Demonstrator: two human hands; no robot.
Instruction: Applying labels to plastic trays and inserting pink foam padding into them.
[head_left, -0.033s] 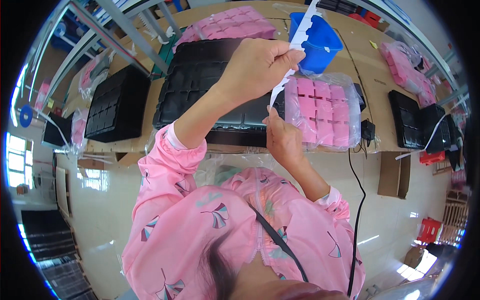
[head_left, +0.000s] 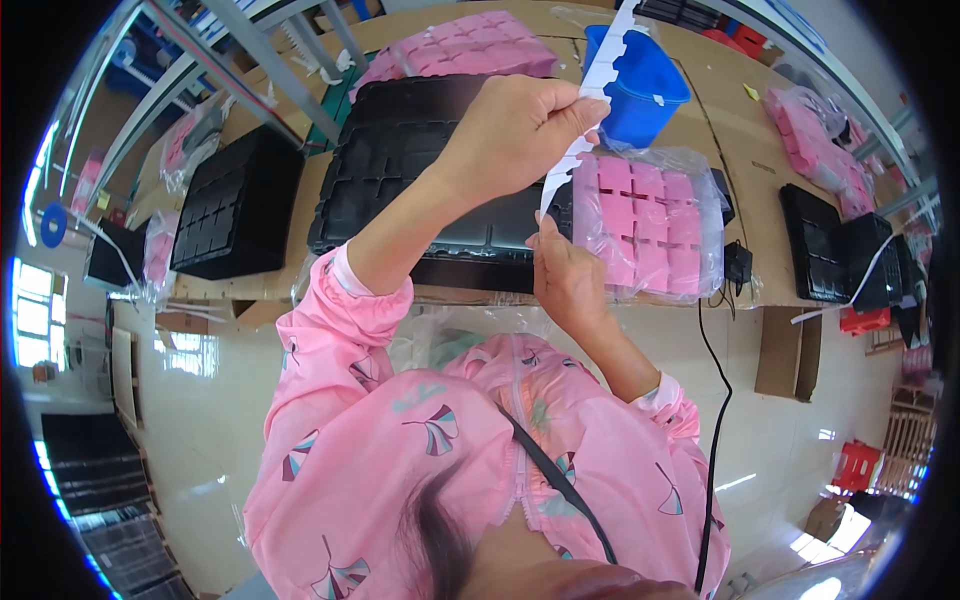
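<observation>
- Loose pink jacket (head_left: 380, 500) printed with scattered fan shapes (head_left: 440, 433) in teal, white and dark tones
- Pale pink zipper (head_left: 520, 485) down the front
- Full sleeves (head_left: 335, 325) with gathered, paler cuffs (head_left: 346, 274)
- Narrow black strap (head_left: 562, 487) slanting across the chest

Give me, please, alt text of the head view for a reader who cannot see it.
A person's bare left hand and right hand hold a notched white strip over a cardboard-covered table. Beneath the hands is a black moulded tray; to its right lie pink blocky pieces in clear plastic, with a blue bin behind.
</observation>
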